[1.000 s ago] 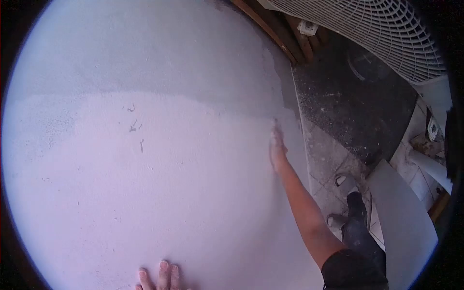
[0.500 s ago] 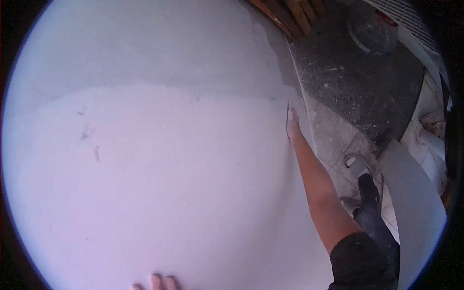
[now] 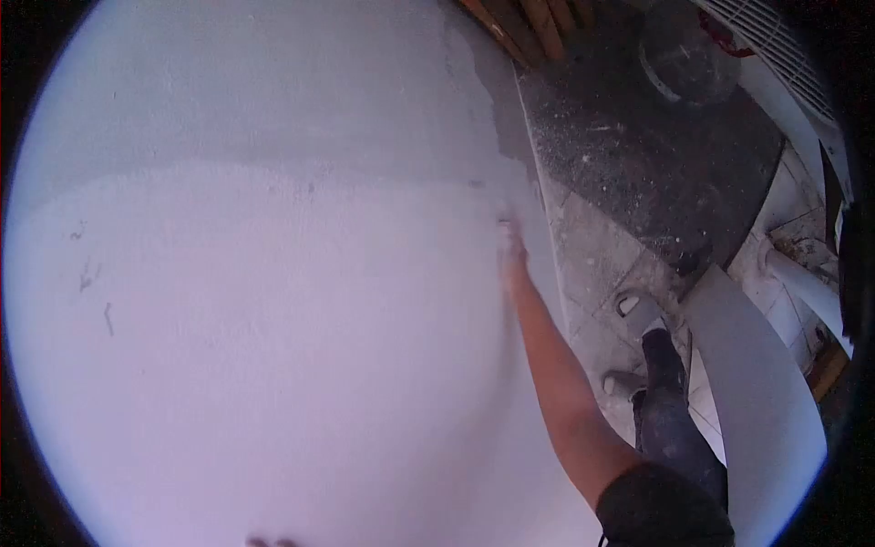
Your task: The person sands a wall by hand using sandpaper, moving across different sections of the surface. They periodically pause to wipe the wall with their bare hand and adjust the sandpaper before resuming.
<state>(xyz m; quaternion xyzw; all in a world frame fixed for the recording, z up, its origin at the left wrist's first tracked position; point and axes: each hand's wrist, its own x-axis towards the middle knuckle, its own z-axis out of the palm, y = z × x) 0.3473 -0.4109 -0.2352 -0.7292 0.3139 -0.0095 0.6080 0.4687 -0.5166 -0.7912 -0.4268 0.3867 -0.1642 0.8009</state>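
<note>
A broad wall surface fills most of the view, pale white below and greyer above along a curved boundary. My right hand reaches up to its right side, with the arm stretched out from a black sleeve. Motion smears those fingers, so whether anything lies under them cannot be made out. At the bottom edge, only a few fingertips of my left hand show, spread against the white surface; the rest is out of frame. Small dark marks dot the left part of the wall.
Right of the wall lies a dusty tiled floor with a dark mat. A clear round container and wooden pieces are at the top. My shoes stand on the tiles beside a curved pale panel.
My right hand has shifted left and slightly down in the view and is now blurred. Less of my left hand shows at the bottom. The whole scene has slid a little left.
</note>
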